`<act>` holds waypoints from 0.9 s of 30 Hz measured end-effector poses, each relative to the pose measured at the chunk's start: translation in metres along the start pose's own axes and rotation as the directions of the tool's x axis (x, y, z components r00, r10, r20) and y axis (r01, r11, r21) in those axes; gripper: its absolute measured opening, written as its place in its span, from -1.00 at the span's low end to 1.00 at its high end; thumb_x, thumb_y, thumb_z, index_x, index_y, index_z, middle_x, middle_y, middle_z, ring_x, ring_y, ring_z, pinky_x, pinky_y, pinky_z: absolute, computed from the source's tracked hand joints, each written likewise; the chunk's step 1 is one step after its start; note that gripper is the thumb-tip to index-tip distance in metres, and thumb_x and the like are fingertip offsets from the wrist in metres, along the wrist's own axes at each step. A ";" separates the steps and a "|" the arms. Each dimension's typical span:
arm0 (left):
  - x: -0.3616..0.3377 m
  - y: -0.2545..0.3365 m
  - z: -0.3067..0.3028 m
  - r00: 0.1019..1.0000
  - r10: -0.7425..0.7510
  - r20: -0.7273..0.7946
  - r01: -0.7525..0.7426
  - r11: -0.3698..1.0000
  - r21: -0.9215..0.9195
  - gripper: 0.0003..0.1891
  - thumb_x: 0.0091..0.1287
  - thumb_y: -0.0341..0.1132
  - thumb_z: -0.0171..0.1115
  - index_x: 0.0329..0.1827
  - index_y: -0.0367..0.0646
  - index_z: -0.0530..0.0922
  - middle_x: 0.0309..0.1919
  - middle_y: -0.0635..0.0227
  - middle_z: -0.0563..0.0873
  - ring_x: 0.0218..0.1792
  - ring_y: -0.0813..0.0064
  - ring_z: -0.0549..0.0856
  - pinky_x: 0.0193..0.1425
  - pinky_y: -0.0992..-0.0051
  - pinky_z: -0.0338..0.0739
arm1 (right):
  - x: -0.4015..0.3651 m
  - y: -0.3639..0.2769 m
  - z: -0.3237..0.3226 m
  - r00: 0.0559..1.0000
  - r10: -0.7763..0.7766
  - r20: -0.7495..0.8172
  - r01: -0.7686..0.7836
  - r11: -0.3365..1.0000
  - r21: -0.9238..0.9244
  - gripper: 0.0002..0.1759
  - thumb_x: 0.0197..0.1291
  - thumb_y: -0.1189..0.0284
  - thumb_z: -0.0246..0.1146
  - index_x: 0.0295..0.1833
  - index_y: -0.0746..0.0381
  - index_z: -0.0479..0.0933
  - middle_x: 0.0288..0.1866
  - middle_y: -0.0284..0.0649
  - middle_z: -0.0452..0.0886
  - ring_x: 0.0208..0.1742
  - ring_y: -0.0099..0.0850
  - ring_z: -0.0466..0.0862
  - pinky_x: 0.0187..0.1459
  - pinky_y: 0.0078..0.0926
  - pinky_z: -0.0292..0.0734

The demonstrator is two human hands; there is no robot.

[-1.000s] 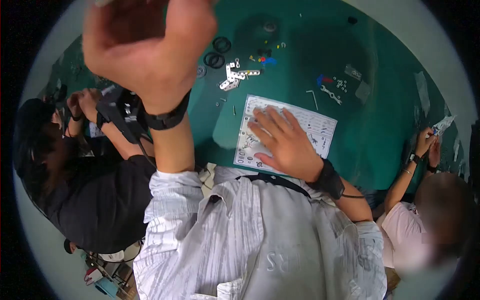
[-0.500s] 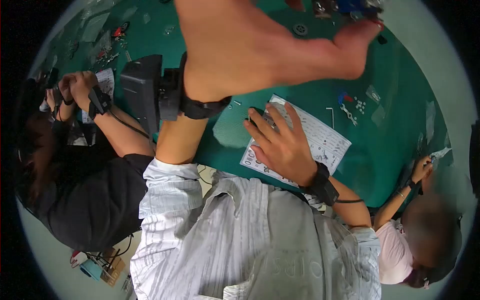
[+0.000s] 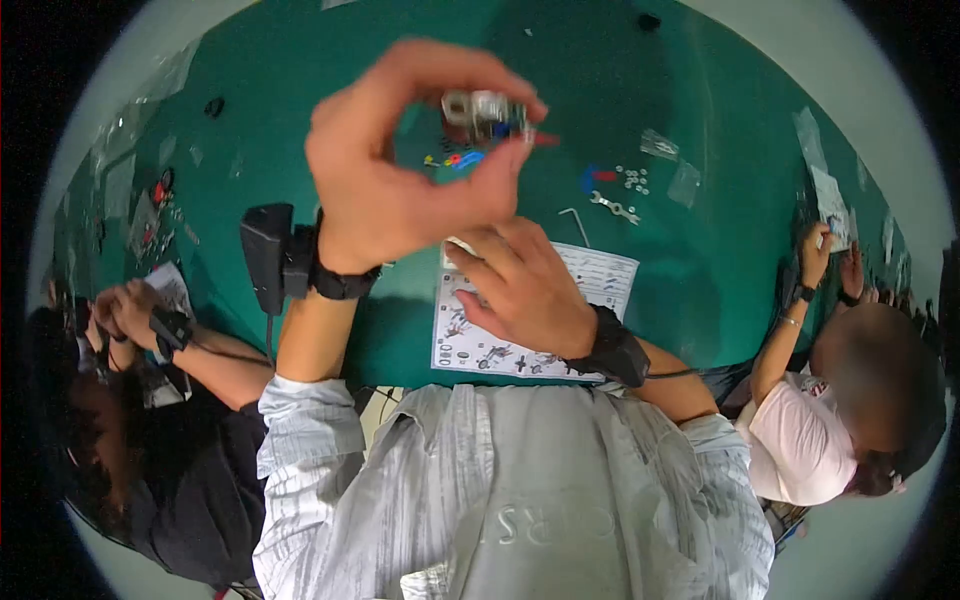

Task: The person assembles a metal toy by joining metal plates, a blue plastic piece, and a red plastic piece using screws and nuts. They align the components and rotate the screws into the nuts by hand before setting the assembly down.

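Observation:
My left hand [image 3: 410,150] is raised over the table, with thumb and fingers closed around a small assembly [image 3: 488,110] of metal and blue parts. Blur hides its details. Lower down, my right hand [image 3: 530,290] rests over a printed instruction sheet [image 3: 610,275], holding nothing visible, its fingers loosely spread. Part of its fingertips is hidden near my left hand. An L-shaped hex key [image 3: 577,226] lies just beyond the sheet. Farther right are a small wrench [image 3: 615,208], several nuts [image 3: 632,180] and blue and red pieces [image 3: 598,178].
Small coloured parts [image 3: 455,160] lie on the green table [image 3: 720,260] beyond my left hand. Clear plastic bags [image 3: 685,184] sit at the right. One person [image 3: 200,480] in black works at my left; another in pink [image 3: 800,450] is at my right.
The head view has shifted. My left hand, with the assembly, now appears smaller and farther from the camera, nearer my right hand. My right hand stays over the sheet.

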State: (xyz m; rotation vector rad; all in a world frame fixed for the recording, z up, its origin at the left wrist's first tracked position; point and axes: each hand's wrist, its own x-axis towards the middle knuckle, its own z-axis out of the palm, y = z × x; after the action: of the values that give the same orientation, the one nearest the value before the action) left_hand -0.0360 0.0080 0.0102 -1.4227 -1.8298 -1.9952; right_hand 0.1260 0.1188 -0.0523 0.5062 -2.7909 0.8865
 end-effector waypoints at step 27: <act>-0.006 -0.007 0.026 0.998 -0.054 0.016 0.056 0.943 -0.327 -0.65 0.11 -0.50 0.42 -0.04 -0.30 0.53 -0.30 0.12 0.78 -0.22 0.41 0.71 -0.10 0.46 0.60 | -0.096 -0.032 -0.270 0.661 -0.487 -0.570 0.550 0.832 -0.072 -0.49 0.41 0.28 0.16 0.34 0.35 0.38 0.28 -0.07 0.53 0.22 -0.29 0.58 0.33 -0.12 0.43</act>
State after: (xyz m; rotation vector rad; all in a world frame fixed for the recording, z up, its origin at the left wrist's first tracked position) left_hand -0.0219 0.0283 -0.0026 -1.4693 -1.6107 -2.4162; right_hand 0.2428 0.2780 0.1579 0.8414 -1.9010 0.8640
